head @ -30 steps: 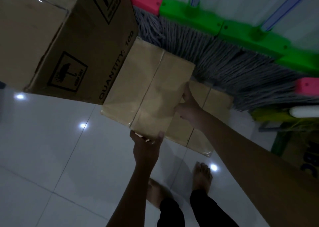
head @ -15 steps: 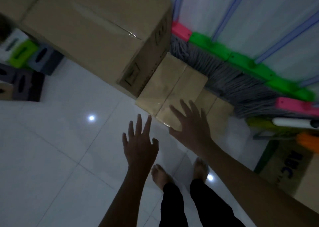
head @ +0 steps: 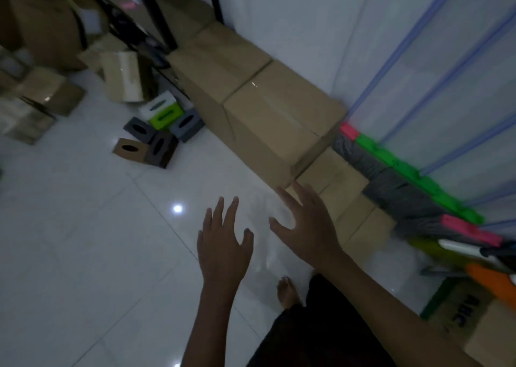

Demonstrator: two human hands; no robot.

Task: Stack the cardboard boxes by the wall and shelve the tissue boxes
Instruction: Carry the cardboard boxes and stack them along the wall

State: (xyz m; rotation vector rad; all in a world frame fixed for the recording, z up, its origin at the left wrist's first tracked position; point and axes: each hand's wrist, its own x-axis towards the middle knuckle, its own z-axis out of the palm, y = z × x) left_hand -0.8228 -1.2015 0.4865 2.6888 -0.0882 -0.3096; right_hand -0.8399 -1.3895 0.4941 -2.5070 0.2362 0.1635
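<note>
Large cardboard boxes (head: 279, 115) stand in a row along the white wall. Right of them a small flat cardboard box (head: 335, 179) lies on top of another small box (head: 365, 227) on the floor. My left hand (head: 223, 241) and my right hand (head: 304, 221) hover above the floor with fingers spread, holding nothing; the right hand partly overlaps the small boxes in view. Several tissue boxes (head: 159, 132), grey, green, white and brown, lie clustered on the floor at centre left. More loose cardboard boxes (head: 122, 79) lie at far left.
A black metal shelf frame (head: 156, 14) rises at the back. Mops with pink and green heads (head: 391, 157) lean against the wall on the right. A printed carton (head: 469, 316) sits at lower right. My bare foot (head: 287, 291) stands on the glossy white tiles.
Both hands let go of the small box, now lying on the other small box, and drew back with fingers spread. My view swung left toward the tissue boxes and the shelf.
</note>
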